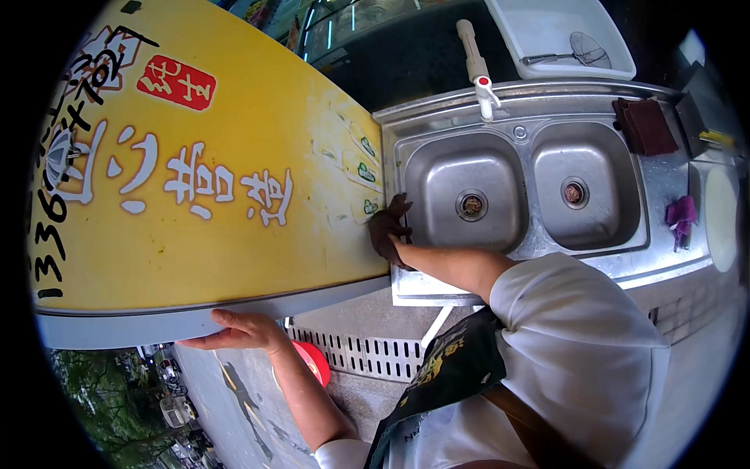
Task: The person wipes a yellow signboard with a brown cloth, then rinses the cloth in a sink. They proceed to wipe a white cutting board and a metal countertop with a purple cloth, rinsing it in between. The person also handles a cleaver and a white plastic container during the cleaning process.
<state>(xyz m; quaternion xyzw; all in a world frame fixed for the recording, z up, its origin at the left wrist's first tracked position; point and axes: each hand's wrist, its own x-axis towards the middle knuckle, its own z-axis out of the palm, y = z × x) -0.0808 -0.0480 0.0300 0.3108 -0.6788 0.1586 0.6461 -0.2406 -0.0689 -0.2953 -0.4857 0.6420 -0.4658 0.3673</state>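
Note:
A tall yellow printed panel (234, 252) with a grey edge (146, 328) stands before me; it bears writing. My left hand (240, 331) rests against that grey edge, thumb and fingers apart. A dark brown cloth (384, 231) covers my right hand (398, 237), which presses at the panel's lower end beside the left basin; most of its fingers are hidden. The left basin (433, 170) and right basin (597, 217) of a stainless steel double sink lie beside it, with brownish bits in both drains. A white tap (485, 97) with a beige pipe stands behind them.
A folded brown cloth (647, 126) and a purple cloth (681, 217) lie on the sink's right side. A wire skimmer (589, 50) lies in a white tub (533, 17) behind it. Below are a slotted drain grate (375, 354) and a red container (313, 360).

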